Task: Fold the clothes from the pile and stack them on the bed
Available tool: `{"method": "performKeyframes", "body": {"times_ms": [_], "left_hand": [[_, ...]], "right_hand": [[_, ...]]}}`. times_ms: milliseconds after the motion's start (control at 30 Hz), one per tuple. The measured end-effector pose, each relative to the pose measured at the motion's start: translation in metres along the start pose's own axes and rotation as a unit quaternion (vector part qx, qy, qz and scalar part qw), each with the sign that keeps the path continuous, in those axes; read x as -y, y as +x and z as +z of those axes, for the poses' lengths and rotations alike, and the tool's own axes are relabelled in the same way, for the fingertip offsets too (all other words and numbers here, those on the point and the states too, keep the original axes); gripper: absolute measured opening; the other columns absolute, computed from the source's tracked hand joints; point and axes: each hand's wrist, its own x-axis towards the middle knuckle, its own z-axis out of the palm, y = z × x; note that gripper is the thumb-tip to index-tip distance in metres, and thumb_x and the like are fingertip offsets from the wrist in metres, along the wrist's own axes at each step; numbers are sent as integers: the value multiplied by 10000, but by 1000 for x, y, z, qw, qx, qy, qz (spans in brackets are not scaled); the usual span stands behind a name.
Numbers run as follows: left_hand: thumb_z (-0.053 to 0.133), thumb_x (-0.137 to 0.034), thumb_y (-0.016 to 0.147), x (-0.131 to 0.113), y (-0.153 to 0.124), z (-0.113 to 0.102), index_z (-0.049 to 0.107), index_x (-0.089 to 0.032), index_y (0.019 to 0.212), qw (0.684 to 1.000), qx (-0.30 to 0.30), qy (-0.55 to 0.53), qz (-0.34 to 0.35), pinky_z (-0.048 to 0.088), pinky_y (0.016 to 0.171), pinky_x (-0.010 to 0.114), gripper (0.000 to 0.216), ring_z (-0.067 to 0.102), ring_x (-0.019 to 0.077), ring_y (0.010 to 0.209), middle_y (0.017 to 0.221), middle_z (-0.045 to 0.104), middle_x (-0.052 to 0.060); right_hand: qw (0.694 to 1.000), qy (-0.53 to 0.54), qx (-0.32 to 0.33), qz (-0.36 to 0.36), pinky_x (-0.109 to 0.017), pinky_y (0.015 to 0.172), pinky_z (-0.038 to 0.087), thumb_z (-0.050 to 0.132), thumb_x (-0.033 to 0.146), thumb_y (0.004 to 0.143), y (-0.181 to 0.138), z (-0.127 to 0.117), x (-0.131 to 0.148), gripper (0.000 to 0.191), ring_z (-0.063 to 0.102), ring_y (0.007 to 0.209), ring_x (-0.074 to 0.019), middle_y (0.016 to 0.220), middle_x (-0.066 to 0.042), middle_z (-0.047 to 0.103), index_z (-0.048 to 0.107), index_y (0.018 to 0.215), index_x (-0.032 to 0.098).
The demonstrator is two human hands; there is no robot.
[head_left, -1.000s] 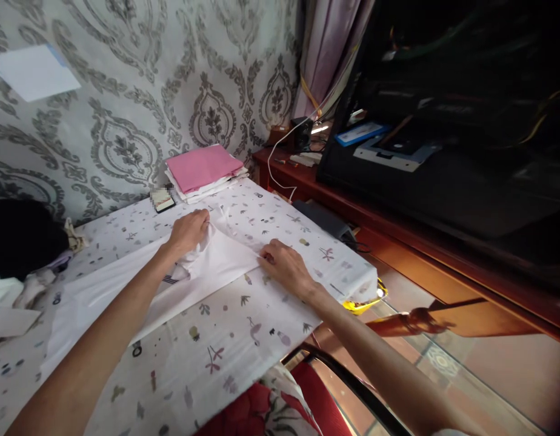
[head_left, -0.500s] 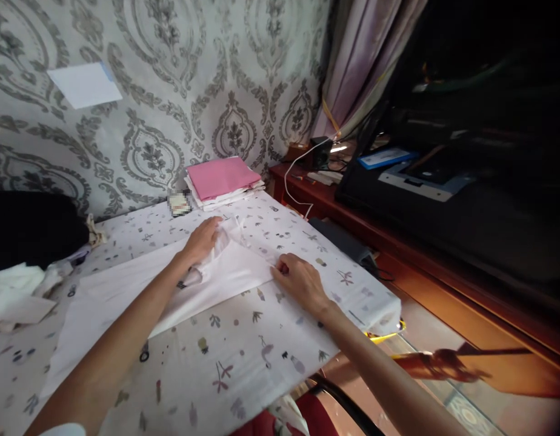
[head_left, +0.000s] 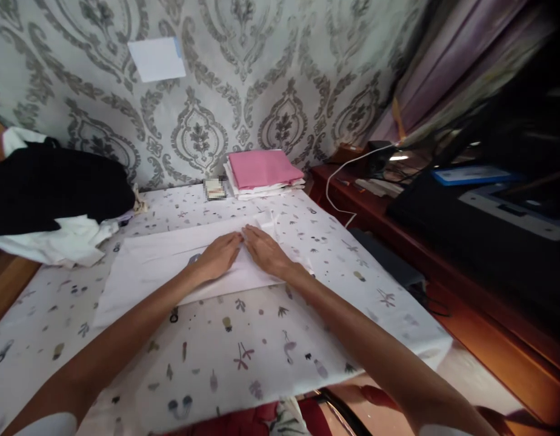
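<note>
A folded white garment [head_left: 162, 266] lies flat across the middle of a table covered with a patterned white cloth [head_left: 262, 345]. My left hand [head_left: 220, 255] rests flat on the garment's right part, fingers stretched out. Beside it, my right hand [head_left: 264, 249] presses flat on the garment's right end, its fingertips almost touching the left hand's. Neither hand holds anything.
A stack of folded cloth with a pink piece on top [head_left: 264, 172] sits at the table's back edge by the wall. A black and white clothes pile [head_left: 57, 206] lies at the left. A red-brown sideboard [head_left: 448, 260] with cables and dark devices stands to the right.
My left hand let go of the bunched fabric and now lies flat. My right hand slid left from the garment's edge to meet it. The view swung to the left.
</note>
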Motion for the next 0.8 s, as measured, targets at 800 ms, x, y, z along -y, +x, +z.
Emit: {"method": "performKeyframes", "body": {"times_ms": [800], "left_hand": [[575, -468, 839, 97, -173, -94, 618, -197, 888, 967, 45, -123, -219, 411, 690, 282, 278, 557, 200, 807, 915, 626, 40]], "right_hand": [[975, -47, 2, -219, -533, 1140, 367, 354, 323, 1023, 9, 44, 54, 390, 459, 1393, -290, 1432, -160, 561, 660, 1213, 173]]}}
